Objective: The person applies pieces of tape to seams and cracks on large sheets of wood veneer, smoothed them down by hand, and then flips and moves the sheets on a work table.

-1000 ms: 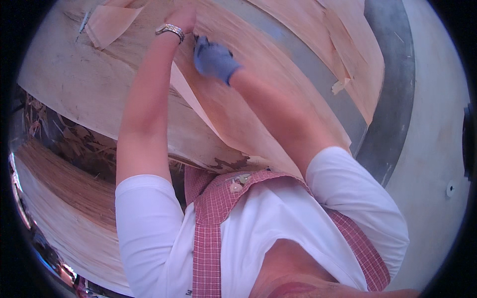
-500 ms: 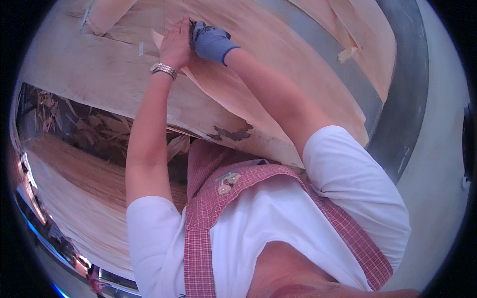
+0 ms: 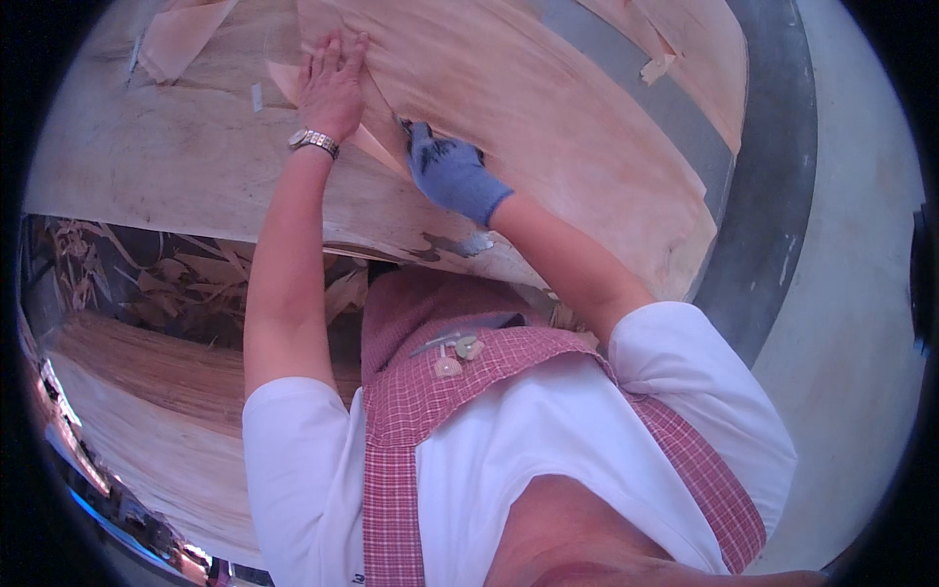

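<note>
My left hand (image 3: 331, 93), bare and with a metal-banded watch (image 3: 313, 143) at its wrist, lies flat on a thin, pale wood veneer sheet (image 3: 558, 161), fingers stretched out. To its right, nearer to me, my right hand (image 3: 452, 176) wears a blue-grey glove with dark patches. Its fingers are closed round a small dark-tipped tool (image 3: 402, 123), mostly hidden by the glove. From that tip a thin dark line runs up the sheet towards the left fingertips. A narrow veneer flap (image 3: 380, 152) shows between the two hands.
Loose veneer pieces (image 3: 191, 39) lie at the far left; a small light strip (image 3: 256, 97) is beside my left hand. Scraps (image 3: 196, 279) fill a gap below the work surface's edge. A stack of veneer (image 3: 156, 367) stands at lower left. A dark grey band (image 3: 778, 186) borders the right side.
My right hand has drawn back towards me and rightward, away from the left fingertips, with the tool tip now showing. My left hand stays on the sheet, its fingers more spread.
</note>
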`<state>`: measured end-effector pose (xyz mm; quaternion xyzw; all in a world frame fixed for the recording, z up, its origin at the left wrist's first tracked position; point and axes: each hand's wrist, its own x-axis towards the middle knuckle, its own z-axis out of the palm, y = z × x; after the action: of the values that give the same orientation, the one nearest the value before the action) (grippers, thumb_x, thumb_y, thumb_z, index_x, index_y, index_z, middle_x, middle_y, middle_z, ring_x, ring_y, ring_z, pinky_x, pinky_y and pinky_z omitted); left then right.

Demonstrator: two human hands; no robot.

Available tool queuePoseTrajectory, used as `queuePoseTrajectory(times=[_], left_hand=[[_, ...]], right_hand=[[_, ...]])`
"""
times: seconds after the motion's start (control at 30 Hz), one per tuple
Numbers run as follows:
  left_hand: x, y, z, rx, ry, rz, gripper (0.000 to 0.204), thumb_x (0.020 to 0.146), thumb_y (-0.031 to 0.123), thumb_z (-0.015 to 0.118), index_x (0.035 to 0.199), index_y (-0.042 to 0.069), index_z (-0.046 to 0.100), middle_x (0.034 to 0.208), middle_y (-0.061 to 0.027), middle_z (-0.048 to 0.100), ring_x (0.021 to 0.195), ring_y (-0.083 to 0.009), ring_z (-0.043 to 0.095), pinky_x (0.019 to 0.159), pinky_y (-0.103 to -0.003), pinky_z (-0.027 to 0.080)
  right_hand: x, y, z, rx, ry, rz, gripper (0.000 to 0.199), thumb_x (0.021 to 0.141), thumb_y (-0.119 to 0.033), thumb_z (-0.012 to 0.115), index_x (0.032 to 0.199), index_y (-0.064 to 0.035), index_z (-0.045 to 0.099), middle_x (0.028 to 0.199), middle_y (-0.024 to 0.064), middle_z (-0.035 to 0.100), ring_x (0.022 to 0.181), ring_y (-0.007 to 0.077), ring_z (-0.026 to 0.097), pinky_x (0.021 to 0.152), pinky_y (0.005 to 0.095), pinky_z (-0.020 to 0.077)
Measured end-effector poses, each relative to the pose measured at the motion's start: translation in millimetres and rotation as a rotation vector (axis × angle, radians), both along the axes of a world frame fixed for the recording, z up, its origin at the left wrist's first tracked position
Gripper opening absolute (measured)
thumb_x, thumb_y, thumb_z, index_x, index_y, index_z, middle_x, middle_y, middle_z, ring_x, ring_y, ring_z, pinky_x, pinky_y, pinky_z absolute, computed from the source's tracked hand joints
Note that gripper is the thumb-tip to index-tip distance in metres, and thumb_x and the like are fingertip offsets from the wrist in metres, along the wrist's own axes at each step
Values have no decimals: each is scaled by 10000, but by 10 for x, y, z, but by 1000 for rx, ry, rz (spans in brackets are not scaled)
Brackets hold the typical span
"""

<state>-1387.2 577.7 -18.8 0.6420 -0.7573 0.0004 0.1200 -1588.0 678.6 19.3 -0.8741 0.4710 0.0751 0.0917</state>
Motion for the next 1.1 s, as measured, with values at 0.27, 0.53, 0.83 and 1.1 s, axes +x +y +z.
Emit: queuePoseTrajectory(times=[0.27, 0.53, 0.83, 1.1], left_hand=[[-168, -10, 251, 203, -27, -26, 523, 923, 256, 460, 1444, 265, 416, 1533, -88, 347, 1438, -262, 277, 1162, -481, 200], [-883, 511, -31, -107, -59, 41, 482, 977, 428, 413, 1430, 266, 442, 1520, -34, 386, 1406, -283, 336, 1136, -532, 219], [-853, 480, -195, -204, -55, 23, 494, 968, 439, 426, 1440, 293, 427, 1521, -38, 385, 1410, -257, 336, 1127, -531, 228], [-849, 474, -173, -259, -52, 21, 483, 972, 428, 433, 1434, 287, 429, 1528, -10, 375, 1388, -257, 361, 1126, -528, 233]], right_hand=[[-463, 686, 156, 73, 102, -43, 363, 947, -207, 443, 1209, 44, 458, 740, 188, 668, 580, 314, 682, 442, 488, 495], [-770, 294, 44, 237, -191, 159, 413, 862, -184, 510, 1188, 68, 490, 779, 192, 694, 610, 326, 682, 508, 477, 503], [-936, 941, 313, 80, 137, 73, 291, 907, -181, 488, 1132, 0, 455, 680, 157, 676, 540, 275, 671, 411, 475, 475], [-1446, 1334, 305, 226, 171, 49, 323, 901, -176, 495, 1158, 16, 455, 713, 159, 687, 580, 300, 684, 412, 486, 463]])
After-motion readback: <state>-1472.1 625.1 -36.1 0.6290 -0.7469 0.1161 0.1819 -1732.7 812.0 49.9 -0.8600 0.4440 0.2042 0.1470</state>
